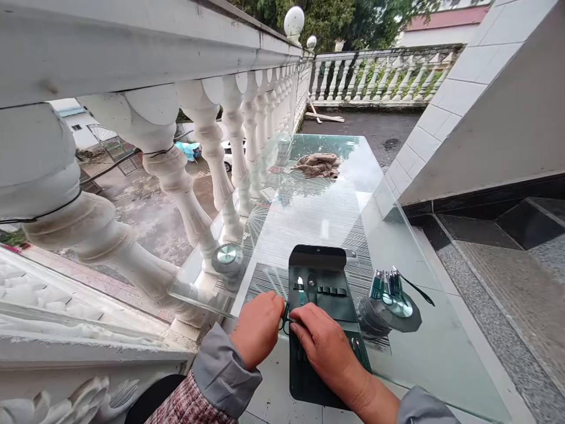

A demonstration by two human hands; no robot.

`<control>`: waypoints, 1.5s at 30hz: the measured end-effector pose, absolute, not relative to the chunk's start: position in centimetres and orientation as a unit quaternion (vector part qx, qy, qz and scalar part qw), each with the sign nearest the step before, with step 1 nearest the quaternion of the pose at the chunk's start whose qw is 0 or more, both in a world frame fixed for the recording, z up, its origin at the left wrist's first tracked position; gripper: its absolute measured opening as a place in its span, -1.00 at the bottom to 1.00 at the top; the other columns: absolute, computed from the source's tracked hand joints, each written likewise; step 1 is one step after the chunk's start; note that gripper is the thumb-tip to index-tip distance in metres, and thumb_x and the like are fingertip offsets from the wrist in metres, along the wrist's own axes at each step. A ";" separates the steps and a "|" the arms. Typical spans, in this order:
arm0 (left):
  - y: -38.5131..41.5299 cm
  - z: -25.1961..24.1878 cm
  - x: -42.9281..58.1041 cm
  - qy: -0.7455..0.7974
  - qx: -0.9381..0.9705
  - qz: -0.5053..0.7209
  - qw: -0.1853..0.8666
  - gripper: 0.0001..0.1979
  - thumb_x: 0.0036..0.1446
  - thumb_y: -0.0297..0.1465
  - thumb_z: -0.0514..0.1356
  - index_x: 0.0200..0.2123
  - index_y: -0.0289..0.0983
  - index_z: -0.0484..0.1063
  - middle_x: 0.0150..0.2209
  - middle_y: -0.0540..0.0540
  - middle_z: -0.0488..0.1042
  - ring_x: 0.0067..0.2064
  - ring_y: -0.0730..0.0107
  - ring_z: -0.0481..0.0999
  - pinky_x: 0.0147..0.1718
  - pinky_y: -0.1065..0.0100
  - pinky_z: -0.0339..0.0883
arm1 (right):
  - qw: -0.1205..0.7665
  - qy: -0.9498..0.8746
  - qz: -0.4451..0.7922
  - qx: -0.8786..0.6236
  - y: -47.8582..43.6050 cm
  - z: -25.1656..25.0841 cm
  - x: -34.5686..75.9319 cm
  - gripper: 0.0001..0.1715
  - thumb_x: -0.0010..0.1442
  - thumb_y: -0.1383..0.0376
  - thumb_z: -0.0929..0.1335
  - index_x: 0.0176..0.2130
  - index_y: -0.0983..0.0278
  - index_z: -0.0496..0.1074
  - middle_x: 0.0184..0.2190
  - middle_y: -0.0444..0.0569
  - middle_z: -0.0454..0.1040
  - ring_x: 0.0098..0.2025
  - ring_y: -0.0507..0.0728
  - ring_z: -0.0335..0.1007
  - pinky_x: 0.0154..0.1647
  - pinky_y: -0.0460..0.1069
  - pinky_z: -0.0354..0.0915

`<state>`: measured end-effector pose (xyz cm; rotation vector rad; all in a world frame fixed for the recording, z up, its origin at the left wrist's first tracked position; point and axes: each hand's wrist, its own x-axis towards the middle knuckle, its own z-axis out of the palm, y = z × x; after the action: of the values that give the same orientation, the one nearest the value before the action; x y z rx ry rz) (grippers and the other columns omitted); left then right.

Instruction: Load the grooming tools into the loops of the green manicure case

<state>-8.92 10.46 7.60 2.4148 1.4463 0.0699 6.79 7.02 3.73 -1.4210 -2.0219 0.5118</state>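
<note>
My left hand point(258, 327) is closed at the case's left edge, its fingers round small dark-green-handled scissors point(285, 324) whose loops partly show. Across the lower half of the open black manicure case point(318, 386) lies my right hand point(324, 341). Its thumb and forefinger pinch together beside the scissors; what sits between them is mostly hidden. A green-handled tool point(301, 291) stands in the case's upper part, left of several elastic loops point(331, 291). More small tools point(355, 347) show right of my right hand. Nail clippers point(376, 284) and a black-handled tool point(415, 285) rest on the glass at the right.
The glass table point(322, 200) has round metal-capped supports point(227, 259) showing through it. A crumpled brown cloth point(316, 165) lies toward its far end. White balusters point(207, 141) run along the left. A tiled sloping wall point(435, 118) and dark steps point(498, 235) are at the right.
</note>
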 end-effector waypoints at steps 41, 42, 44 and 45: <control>10.7 3.2 -5.9 0.292 0.949 0.081 -0.087 -0.74 0.24 -0.57 -0.02 -0.07 -0.51 0.36 -0.04 -0.39 0.43 -0.03 0.10 0.44 -0.16 0.20 0.36 | 0.307 -0.796 0.048 -0.519 8.2 4.0 11.5 -0.72 0.21 0.43 0.19 -0.14 0.24 0.40 -0.21 0.03 0.46 -0.16 0.14 0.36 -0.14 0.05 0.34; 10.6 3.5 -6.1 0.289 0.950 0.082 -0.087 -0.75 0.24 -0.57 -0.03 -0.08 -0.49 0.37 -0.06 -0.36 0.45 -0.06 0.13 0.45 -0.17 0.21 0.36 | 0.293 -0.801 0.051 -0.519 8.2 3.9 11.1 -0.70 0.21 0.44 0.19 -0.14 0.25 0.40 -0.21 0.04 0.45 -0.15 0.14 0.36 -0.16 0.05 0.35; 10.4 4.1 -6.4 0.293 0.949 0.082 -0.083 -0.77 0.24 -0.57 -0.04 -0.15 -0.43 0.39 -0.17 -0.27 0.50 -0.17 0.21 0.48 -0.25 0.27 0.37 | 0.266 -0.801 0.055 -0.534 8.4 3.7 10.7 -0.69 0.19 0.47 0.18 -0.15 0.27 0.41 -0.21 0.06 0.43 -0.16 0.15 0.35 -0.19 0.04 0.36; 10.3 4.5 -6.5 0.301 0.947 0.081 -0.080 -0.77 0.25 -0.57 -0.05 -0.18 -0.40 0.40 -0.26 -0.22 0.50 -0.25 0.25 0.48 -0.32 0.30 0.36 | 0.256 -0.799 0.056 -0.542 8.5 3.7 10.6 -0.68 0.19 0.47 0.18 -0.16 0.27 0.41 -0.21 0.07 0.43 -0.16 0.15 0.35 -0.20 0.04 0.36</control>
<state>-6.52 10.27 4.45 3.1356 0.9973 0.2673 10.63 8.45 3.65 -1.4699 -2.1673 0.1528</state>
